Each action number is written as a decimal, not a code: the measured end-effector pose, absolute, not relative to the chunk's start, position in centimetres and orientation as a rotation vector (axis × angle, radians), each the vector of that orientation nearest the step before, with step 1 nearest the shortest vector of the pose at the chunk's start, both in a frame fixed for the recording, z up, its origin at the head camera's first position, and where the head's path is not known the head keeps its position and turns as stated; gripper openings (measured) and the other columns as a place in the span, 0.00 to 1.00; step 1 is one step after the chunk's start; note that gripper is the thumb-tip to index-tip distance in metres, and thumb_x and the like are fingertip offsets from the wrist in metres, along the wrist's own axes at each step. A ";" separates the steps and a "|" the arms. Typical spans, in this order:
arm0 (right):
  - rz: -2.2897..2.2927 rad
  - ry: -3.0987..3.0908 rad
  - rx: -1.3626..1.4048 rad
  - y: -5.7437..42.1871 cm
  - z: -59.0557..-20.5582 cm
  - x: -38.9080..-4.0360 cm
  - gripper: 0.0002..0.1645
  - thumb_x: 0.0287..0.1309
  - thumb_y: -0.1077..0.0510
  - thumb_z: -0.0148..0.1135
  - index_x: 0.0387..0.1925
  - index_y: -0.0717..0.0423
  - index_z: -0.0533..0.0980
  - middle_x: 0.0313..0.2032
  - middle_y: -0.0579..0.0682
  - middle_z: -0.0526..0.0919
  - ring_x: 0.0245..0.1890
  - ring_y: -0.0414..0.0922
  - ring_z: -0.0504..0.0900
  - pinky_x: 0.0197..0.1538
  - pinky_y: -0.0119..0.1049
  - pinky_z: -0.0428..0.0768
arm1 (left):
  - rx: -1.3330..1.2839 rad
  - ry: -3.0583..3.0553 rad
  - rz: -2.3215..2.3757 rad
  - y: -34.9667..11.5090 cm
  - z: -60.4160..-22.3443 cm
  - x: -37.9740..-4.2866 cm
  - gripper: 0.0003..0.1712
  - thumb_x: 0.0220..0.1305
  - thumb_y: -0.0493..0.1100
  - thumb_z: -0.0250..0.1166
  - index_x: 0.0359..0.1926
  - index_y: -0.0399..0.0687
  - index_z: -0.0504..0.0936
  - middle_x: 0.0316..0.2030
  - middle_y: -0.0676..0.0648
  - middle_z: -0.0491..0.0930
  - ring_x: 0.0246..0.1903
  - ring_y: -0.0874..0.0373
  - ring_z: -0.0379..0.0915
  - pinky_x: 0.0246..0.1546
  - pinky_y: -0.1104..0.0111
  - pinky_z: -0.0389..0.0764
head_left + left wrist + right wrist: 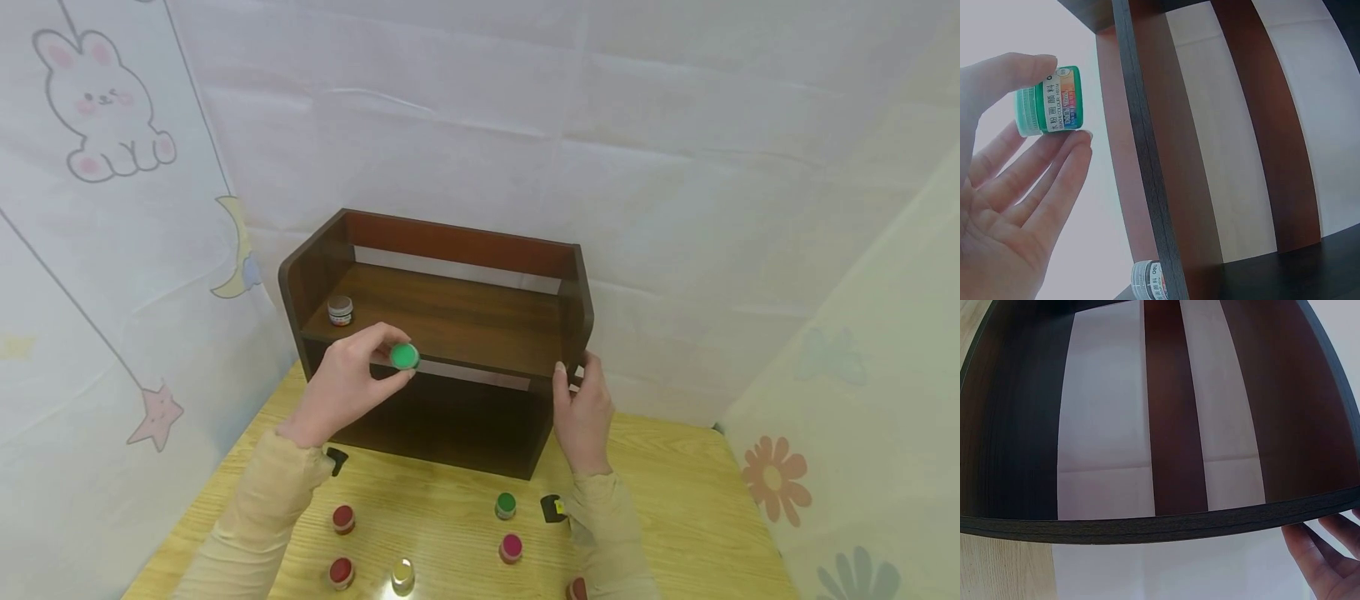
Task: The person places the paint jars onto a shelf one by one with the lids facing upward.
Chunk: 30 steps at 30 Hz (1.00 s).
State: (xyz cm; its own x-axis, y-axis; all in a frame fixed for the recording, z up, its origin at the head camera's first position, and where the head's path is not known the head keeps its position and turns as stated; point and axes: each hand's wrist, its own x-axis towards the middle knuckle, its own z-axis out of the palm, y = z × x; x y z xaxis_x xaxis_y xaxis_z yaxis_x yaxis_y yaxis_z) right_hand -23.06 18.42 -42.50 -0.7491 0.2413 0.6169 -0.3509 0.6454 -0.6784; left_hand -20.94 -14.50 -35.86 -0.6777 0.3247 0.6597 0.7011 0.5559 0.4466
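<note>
My left hand [341, 379] pinches a small jar of green paint [405, 357] between thumb and fingers, in front of the brown wooden shelf unit [465, 321]. In the left wrist view, the jar [1059, 100] lies sideways, its label showing. Another paint jar [341, 310], with a dull brownish top, stands at the left end of the upper shelf. My right hand [585, 417] is at the unit's right side panel [1147, 530]. Its fingers [1310, 553] are extended, fingertips right at the panel's outer side, in the right wrist view.
On the wooden table [675, 500] before the unit stand several paint jars: red [343, 519], yellow [402, 575], dark green [506, 505] and magenta [511, 547]. Another red jar [576, 589] is partly behind my right sleeve. White printed cloth [465, 125] hangs behind and at both sides.
</note>
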 end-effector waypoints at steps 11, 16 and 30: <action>1.089 -2.150 0.080 18.5 -42.7 -23.2 0.24 0.74 0.50 0.58 0.59 0.64 0.72 0.50 0.60 0.82 0.40 0.57 0.85 0.40 0.55 0.85 | -0.692 -2.220 -0.884 -15.1 -35.3 -21.6 0.21 0.52 0.34 0.80 0.45 0.42 0.80 0.37 0.50 0.82 0.34 0.56 0.82 0.36 0.60 0.85; 1.086 -2.151 0.078 18.6 -42.6 -23.1 0.24 0.73 0.50 0.58 0.59 0.64 0.72 0.50 0.61 0.82 0.39 0.57 0.85 0.39 0.54 0.85 | -0.653 -2.205 -0.852 -15.1 -35.0 -21.9 0.21 0.52 0.34 0.80 0.45 0.42 0.80 0.36 0.49 0.83 0.33 0.57 0.82 0.34 0.61 0.84; 1.066 -2.152 0.075 18.7 -42.5 -23.0 0.24 0.73 0.51 0.58 0.59 0.65 0.72 0.49 0.61 0.82 0.39 0.57 0.85 0.39 0.53 0.85 | -0.616 -2.193 -0.792 -15.3 -35.0 -23.6 0.23 0.51 0.33 0.80 0.48 0.37 0.84 0.39 0.44 0.82 0.35 0.53 0.80 0.38 0.58 0.83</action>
